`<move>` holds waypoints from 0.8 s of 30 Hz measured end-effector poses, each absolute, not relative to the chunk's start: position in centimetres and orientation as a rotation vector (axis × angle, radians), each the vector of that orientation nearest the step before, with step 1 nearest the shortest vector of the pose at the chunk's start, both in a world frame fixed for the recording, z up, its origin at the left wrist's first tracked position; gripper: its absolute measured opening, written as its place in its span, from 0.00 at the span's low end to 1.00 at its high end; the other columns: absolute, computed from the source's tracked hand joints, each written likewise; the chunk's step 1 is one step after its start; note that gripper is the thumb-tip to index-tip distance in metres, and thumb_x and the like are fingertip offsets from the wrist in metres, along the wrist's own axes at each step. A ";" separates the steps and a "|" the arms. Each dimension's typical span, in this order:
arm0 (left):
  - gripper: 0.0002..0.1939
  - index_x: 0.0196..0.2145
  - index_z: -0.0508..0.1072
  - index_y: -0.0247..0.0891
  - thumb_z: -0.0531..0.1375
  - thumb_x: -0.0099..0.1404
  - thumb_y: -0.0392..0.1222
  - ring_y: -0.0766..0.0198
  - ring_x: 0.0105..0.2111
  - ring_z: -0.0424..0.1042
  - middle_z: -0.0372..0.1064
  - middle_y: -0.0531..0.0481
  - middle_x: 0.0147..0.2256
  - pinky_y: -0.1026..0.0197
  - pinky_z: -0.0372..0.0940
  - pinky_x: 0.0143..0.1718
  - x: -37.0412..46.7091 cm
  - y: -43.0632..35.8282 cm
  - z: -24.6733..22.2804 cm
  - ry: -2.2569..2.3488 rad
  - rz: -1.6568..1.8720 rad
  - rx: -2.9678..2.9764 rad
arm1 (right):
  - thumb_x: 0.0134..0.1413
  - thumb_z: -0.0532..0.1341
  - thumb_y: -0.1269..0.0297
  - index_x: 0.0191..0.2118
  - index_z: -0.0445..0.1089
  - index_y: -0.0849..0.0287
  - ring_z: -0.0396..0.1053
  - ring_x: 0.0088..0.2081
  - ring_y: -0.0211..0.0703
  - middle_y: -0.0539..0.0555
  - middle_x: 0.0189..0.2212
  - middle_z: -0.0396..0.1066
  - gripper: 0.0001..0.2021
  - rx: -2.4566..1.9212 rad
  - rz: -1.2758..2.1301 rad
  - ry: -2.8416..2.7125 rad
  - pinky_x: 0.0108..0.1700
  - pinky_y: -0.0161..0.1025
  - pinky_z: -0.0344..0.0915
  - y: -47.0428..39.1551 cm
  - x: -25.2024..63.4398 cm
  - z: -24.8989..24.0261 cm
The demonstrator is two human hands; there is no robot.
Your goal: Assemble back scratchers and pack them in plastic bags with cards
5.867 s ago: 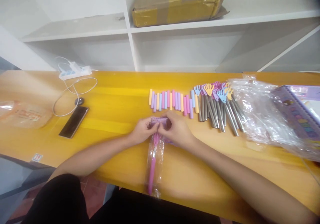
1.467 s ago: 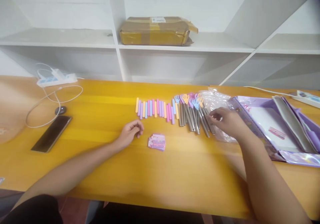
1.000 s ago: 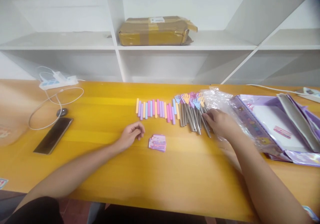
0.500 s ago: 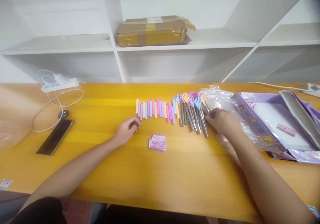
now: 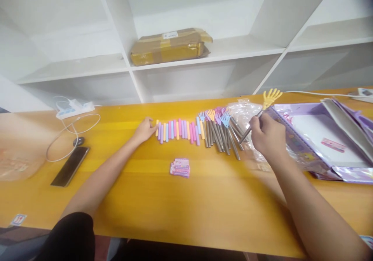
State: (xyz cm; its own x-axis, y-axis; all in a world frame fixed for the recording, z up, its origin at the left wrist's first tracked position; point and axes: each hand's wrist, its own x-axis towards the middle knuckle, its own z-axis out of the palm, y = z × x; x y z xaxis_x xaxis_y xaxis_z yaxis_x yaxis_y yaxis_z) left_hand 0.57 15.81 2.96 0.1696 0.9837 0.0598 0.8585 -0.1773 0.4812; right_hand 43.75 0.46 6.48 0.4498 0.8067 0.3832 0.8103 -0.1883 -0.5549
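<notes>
My right hand [image 5: 269, 134] is closed round the metal shaft of a yellow back scratcher [image 5: 271, 98], its hand-shaped head tilted up to the right. Left of it lies a bundle of back scratchers [image 5: 223, 131] with blue, orange, pink and purple heads and metal shafts. A row of coloured tubes [image 5: 180, 129] runs further left. At the row's left end, my left hand [image 5: 145, 129] has thumb and fingers apart, the thumb at the yellow tube [image 5: 157, 123]; no grip on it shows. A small stack of pink cards [image 5: 180, 167] lies in front of the row.
Clear plastic wrapping [image 5: 247, 111] lies behind my right hand. An open purple box [image 5: 309, 136] stands at the right. On the left are a phone [image 5: 70, 167], a dark round object [image 5: 78, 141] and a power strip [image 5: 75, 109] with cables. A taped parcel [image 5: 170, 48] sits on the shelf.
My right hand has lifted the yellow back scratcher from the bundle and moved slightly right. My left hand has reached forward to the row's left end. The camera view has shifted.
</notes>
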 end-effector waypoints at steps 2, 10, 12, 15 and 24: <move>0.19 0.50 0.71 0.36 0.63 0.67 0.51 0.54 0.41 0.75 0.76 0.44 0.40 0.57 0.65 0.42 0.9 16.1 3.1 1.800 0.480 2.126 | 0.66 0.53 0.56 0.28 0.56 0.54 0.57 0.29 0.42 0.50 0.23 0.60 0.15 -1.915 0.016 -1.316 0.36 0.41 0.50 0.3 43.7 6.6; 0.06 0.36 0.75 0.38 0.63 0.63 0.42 0.55 0.36 0.74 0.77 0.44 0.36 0.58 0.63 0.38 -1.3 14.2 4.2 1.869 0.421 2.163 | 0.66 0.57 0.52 0.32 0.67 0.54 0.58 0.26 0.41 0.48 0.21 0.59 0.14 -1.655 0.277 -1.088 0.31 0.40 0.54 0.7 43.8 6.5; 0.05 0.37 0.76 0.38 0.60 0.65 0.40 0.57 0.35 0.74 0.76 0.46 0.35 0.58 0.63 0.38 -1.7 12.4 4.8 1.832 0.439 2.168 | 0.65 0.59 0.49 0.34 0.67 0.54 0.52 0.22 0.38 0.45 0.19 0.52 0.14 -1.494 0.460 -1.014 0.25 0.38 0.50 0.6 42.9 7.0; 0.10 0.44 0.76 0.40 0.56 0.69 0.39 0.61 0.35 0.72 0.75 0.50 0.36 0.61 0.63 0.39 -1.4 8.1 5.1 1.681 0.486 2.208 | 0.59 0.67 0.48 0.33 0.67 0.54 0.48 0.20 0.34 0.44 0.20 0.50 0.15 -1.219 0.814 -0.914 0.21 0.35 0.44 -0.1 39.6 7.6; 0.15 0.50 0.72 0.41 0.49 0.80 0.48 0.61 0.38 0.71 0.72 0.48 0.40 0.59 0.65 0.43 0.1 -1.5 2.3 1.052 0.624 2.239 | 0.53 0.73 0.49 0.31 0.66 0.57 0.54 0.19 0.29 0.46 0.23 0.65 0.20 -1.024 1.400 -0.691 0.19 0.32 0.48 -4.7 28.6 4.1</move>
State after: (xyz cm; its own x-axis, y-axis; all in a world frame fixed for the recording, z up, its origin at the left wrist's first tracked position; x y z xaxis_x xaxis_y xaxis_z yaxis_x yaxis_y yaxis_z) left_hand 0.08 -1.47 2.34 0.5790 0.7987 0.1638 0.5267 -0.5197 0.6727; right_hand 28.55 -4.70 4.10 0.0972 0.9794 -0.1773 -0.4552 -0.1147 -0.8830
